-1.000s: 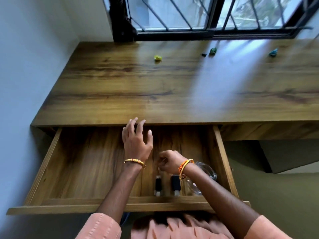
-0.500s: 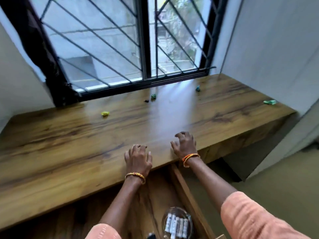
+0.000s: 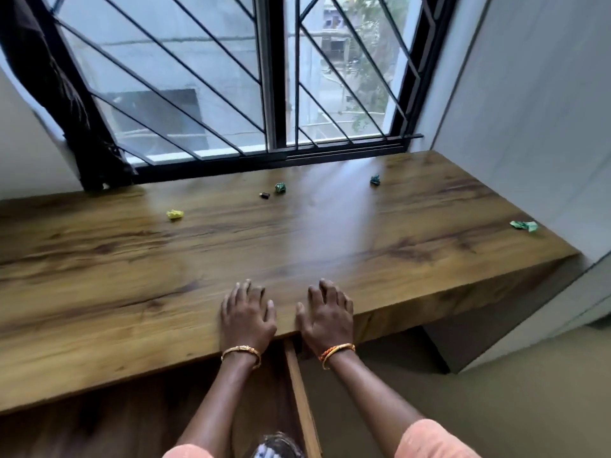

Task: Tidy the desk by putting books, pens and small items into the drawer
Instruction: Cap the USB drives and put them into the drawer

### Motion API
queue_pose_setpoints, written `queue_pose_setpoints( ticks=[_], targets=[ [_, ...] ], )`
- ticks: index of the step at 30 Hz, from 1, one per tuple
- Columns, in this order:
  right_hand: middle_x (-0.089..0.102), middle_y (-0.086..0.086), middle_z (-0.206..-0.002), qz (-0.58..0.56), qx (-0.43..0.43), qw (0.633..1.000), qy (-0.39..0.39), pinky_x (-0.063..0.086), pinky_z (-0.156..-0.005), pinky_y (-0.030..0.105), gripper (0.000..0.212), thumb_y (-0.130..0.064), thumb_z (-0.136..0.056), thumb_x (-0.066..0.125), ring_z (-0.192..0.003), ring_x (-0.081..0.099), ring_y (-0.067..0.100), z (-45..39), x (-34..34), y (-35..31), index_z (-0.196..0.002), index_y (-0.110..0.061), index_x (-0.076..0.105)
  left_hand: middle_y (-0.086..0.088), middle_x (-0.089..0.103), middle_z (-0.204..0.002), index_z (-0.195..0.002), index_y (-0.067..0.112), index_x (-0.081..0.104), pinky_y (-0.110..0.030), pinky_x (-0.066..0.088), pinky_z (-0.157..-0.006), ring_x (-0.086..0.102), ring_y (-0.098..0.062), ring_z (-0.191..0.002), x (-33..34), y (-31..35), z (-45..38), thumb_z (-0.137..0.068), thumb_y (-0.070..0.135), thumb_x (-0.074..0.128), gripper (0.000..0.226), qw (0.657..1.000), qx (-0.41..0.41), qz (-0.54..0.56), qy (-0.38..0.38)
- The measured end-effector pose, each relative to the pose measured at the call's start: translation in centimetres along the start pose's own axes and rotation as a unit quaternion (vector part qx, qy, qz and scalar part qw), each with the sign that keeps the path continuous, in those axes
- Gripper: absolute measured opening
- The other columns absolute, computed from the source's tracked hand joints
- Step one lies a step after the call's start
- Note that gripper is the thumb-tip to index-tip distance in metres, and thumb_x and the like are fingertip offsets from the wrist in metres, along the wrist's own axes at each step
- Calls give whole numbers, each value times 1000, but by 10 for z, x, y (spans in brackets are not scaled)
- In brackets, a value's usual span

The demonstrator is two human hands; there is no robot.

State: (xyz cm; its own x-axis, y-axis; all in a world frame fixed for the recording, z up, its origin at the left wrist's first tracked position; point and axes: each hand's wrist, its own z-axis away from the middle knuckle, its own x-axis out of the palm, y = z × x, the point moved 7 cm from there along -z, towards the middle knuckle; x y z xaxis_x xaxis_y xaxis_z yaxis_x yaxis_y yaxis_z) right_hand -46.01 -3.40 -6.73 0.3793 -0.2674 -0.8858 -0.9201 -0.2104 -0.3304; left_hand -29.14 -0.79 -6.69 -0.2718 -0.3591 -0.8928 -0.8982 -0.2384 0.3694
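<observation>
At the near edge of the desk [image 3: 330, 226], left hand [image 3: 247, 317] and right hand [image 3: 327, 317] laid palm-down side by side, fingers [image 3: 246, 289] spread and holding nothing, above the open drawer [image 3: 299, 391] (yellow scrap [image 3: 174, 214], green scraps [image 3: 280, 187] and dark small item [image 3: 264, 195] well beyond, near the window [image 3: 271, 77]).

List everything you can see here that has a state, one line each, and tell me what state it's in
drawer: pulled open below the desk edge
left hand: open, resting on the desk, holding nothing
right hand: open, resting on the desk edge, holding nothing
yellow paper scrap: crumpled, lying on the desk
green wrapper: crumpled, near the right wall
small dark item: lying on its side
window: whether open or closed cannot be told
</observation>
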Motion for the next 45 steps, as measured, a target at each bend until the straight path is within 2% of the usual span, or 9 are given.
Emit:
queue_pose_setpoints(
  ticks=[6,12,17,25,33,37,39,42,45],
  targets=[
    [56,8,-122,31,-19,999,-8,29,-93,39,46,-52,-77,45,-109,53,29,4,3,-3,-107,-20,58,-6,52,-139,-120,20,62,-43,29,-110,45,-26,-131,-5,-1,10,-78,48,27,62,1000,-15,6,-3],
    [55,12,-126,-10,62,998,-5,23,-101,41,53,-46,-77,37,-116,51,33,23,4,-15,-111,-14,60,-3,29,-154,-142,26,38,-40,15,-116,24,-20,-143,-6,-5,35,-82,52,7,73,993,57,-39,-95],
    [52,18,-121,-64,111,990,-66,38,-96,35,34,-21,-83,55,-113,46,35,4,-5,-49,-113,-4,59,3,16,-158,-147,30,27,-34,6,-117,11,-13,-146,-20,-38,31,-95,49,34,55,982,98,-26,-158],
    [51,19,-128,-140,81,977,-139,40,-100,32,31,-9,-88,52,-120,48,35,-91,26,-106,-117,-1,59,2,18,-158,-142,38,34,-35,12,-117,14,-18,-145,-49,-136,-29,-89,60,42,58,982,44,-43,-177],
    [31,18,-144,-133,74,981,-117,33,-107,35,40,-6,-89,51,-129,34,36,-232,80,-138,-129,-6,48,5,33,-150,-129,40,52,-32,18,-114,27,-16,-139,-50,-169,-101,-80,61,57,54,992,22,19,-124],
    [21,15,-150,-112,94,984,-100,33,-107,37,47,-1,-87,47,-132,26,38,-285,118,-130,-133,-13,46,11,41,-141,-121,41,57,-31,27,-107,36,-12,-131,-47,-173,-122,-70,68,52,59,996,6,41,-83],
    [28,16,-148,-88,97,987,-90,35,-105,39,41,-4,-89,45,-130,30,38,-300,133,-123,-129,-13,51,12,42,-140,-120,40,58,-32,28,-107,37,-10,-130,-47,-173,-120,-68,72,48,62,997,14,45,-64],
    [50,19,-128,-58,86,994,-43,37,-98,38,29,-4,-91,42,-120,39,39,-312,141,-123,-112,-4,62,13,47,-137,-115,37,62,-29,29,-105,39,-8,-129,-48,-176,-122,-66,73,47,63,997,16,65,-38],
    [56,21,-117,-68,79,995,2,39,-94,34,29,-2,-90,44,-116,43,38,-309,136,-131,-108,-3,67,13,52,-133,-108,33,65,-28,31,-103,44,-8,-126,-49,-177,-124,-65,70,54,58,996,14,92,-18]
  ],
)
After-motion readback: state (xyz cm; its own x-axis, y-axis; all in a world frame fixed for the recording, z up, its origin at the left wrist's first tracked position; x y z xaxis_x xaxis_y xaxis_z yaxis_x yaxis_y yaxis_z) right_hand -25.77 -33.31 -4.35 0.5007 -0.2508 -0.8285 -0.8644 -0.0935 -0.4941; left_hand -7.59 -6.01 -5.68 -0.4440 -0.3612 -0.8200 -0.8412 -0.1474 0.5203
